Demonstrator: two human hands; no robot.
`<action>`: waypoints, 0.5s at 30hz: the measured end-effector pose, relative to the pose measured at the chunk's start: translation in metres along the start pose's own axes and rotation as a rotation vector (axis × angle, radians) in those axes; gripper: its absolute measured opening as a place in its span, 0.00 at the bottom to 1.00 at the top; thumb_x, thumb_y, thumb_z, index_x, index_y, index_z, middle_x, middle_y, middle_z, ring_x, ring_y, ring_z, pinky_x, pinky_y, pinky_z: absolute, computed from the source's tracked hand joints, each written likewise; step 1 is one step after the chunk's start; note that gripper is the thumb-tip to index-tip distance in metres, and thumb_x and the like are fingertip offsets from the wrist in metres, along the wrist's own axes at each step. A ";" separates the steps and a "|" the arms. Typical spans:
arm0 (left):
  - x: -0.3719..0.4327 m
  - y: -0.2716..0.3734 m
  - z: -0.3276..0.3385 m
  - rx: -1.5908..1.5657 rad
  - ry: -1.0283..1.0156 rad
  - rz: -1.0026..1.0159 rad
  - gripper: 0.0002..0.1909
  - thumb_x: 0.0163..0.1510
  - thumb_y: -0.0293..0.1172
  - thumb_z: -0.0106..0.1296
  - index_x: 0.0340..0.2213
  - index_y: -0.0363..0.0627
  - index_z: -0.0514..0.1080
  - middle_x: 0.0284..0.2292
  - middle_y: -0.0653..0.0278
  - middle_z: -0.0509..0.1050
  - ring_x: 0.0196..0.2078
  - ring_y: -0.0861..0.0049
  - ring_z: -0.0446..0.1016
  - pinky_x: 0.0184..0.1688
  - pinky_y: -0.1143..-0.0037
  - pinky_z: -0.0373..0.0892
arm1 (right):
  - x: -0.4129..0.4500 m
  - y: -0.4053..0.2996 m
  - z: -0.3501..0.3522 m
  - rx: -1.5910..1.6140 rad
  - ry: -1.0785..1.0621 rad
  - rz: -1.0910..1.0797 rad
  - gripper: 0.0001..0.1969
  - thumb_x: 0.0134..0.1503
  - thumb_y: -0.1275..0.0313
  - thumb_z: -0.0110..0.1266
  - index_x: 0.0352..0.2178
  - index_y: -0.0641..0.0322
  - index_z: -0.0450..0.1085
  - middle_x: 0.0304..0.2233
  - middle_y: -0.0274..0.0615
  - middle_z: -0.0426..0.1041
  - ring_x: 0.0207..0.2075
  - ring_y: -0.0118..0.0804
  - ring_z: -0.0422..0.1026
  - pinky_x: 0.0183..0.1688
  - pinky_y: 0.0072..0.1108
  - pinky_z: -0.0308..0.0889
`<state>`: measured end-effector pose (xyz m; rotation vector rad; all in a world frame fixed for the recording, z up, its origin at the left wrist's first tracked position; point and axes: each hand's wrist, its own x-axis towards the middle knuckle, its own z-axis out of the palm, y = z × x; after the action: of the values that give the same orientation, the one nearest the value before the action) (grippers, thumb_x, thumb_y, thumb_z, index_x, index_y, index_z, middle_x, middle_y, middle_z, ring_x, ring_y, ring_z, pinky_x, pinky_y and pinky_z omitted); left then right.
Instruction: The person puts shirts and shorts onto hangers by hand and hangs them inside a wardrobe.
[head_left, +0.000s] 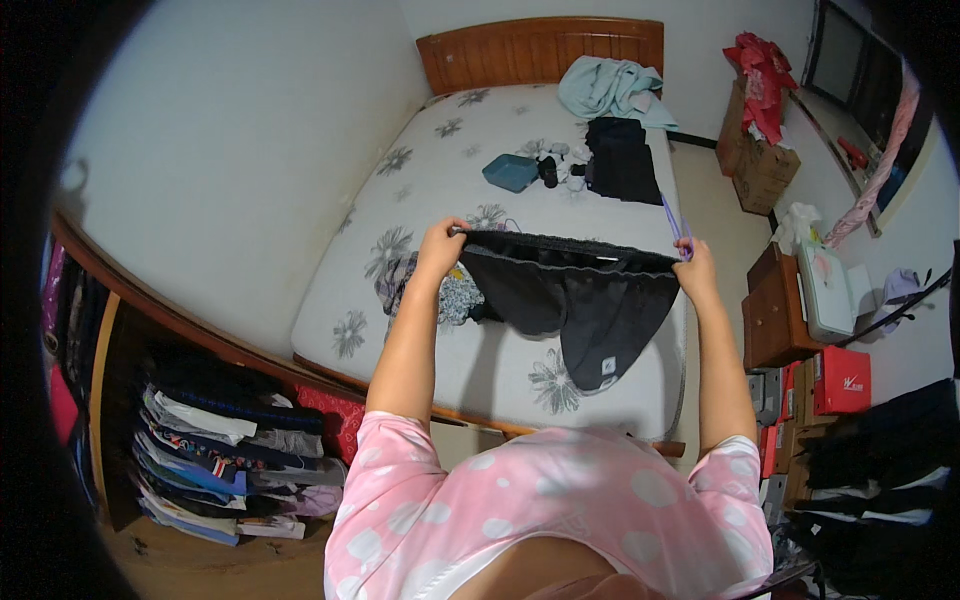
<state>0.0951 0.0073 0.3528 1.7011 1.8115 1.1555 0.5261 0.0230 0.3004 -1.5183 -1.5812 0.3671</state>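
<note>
A pair of black shorts (525, 289) with an elastic waistband hangs stretched over the bed, its opening facing up. My left hand (442, 244) grips one end of the waistband, and my right hand (695, 270) grips the other. By my right fingers is a thin purple loop (675, 217), perhaps a hanger. One leg of the shorts bears a small white patch. Behind my left forearm lies a crumpled pile of patterned clothes (459, 298), partly hidden by the arm and the shorts.
The bed mattress (420, 202) holds a teal plastic bin (511, 172), small balled garments (562, 161), folded black clothes (621, 161) and a pale green blanket (611, 86). Stacked clothes (232, 457) fill a shelf at left. A nightstand (776, 307) and shoe boxes (841, 379) stand at right.
</note>
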 end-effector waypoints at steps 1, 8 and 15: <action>-0.002 -0.005 -0.005 -0.002 -0.038 0.036 0.09 0.41 0.24 0.44 0.28 0.39 0.69 0.17 0.64 0.67 0.19 0.78 0.66 0.21 0.76 0.61 | 0.005 -0.005 -0.003 0.043 -0.001 -0.029 0.16 0.31 0.83 0.49 0.28 0.62 0.67 0.25 0.42 0.64 0.29 0.39 0.66 0.33 0.23 0.62; -0.043 0.006 -0.008 -0.460 -0.533 -0.399 0.07 0.44 0.26 0.54 0.28 0.45 0.68 0.26 0.72 0.67 0.26 0.86 0.67 0.24 0.84 0.67 | 0.013 0.013 -0.004 0.097 -0.012 -0.010 0.16 0.32 0.84 0.47 0.28 0.64 0.68 0.25 0.40 0.67 0.29 0.33 0.66 0.34 0.20 0.61; -0.050 0.027 0.022 -0.967 -0.250 -0.428 0.05 0.51 0.30 0.45 0.30 0.45 0.67 0.25 0.69 0.69 0.27 0.85 0.67 0.26 0.83 0.64 | -0.026 0.006 0.010 0.265 -0.289 0.076 0.16 0.37 0.79 0.53 0.33 0.62 0.68 0.28 0.32 0.66 0.31 0.26 0.64 0.35 0.15 0.58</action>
<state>0.1376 -0.0357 0.3491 0.7991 1.0720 1.2432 0.5187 0.0042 0.2809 -1.3655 -1.6208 0.8375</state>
